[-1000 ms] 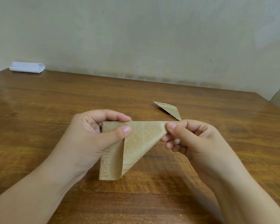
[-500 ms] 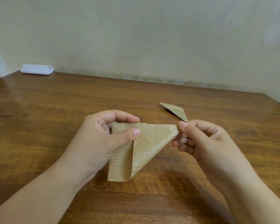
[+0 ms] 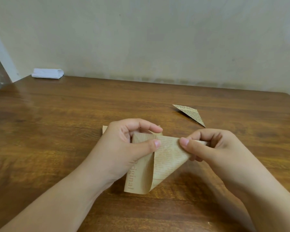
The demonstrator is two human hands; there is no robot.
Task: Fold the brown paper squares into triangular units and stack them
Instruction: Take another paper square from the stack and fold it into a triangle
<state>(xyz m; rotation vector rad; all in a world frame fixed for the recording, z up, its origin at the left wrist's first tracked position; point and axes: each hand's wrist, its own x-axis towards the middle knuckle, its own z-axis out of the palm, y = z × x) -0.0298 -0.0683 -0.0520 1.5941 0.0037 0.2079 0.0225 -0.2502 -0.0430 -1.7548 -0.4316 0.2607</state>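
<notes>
A brown printed paper sheet (image 3: 164, 161), partly folded into a downward-pointing triangle, hangs just above the wooden table (image 3: 57, 131). My left hand (image 3: 124, 148) pinches its upper left part between thumb and fingers, and part of the paper sticks out behind this hand. The sheet's right corner is pinched by my right hand (image 3: 213, 148), thumb on top. A finished folded triangular unit (image 3: 191, 113) of the same printed paper lies flat on the table behind my right hand.
A folded white cloth (image 3: 48, 73) lies at the table's far left corner against the pale wall. The table's left and right edges show at the frame sides.
The camera view has shifted, so everything sits further right in frame. My right hand has pulled the paper's right corner inward, and the paper bulges more between the hands.
</notes>
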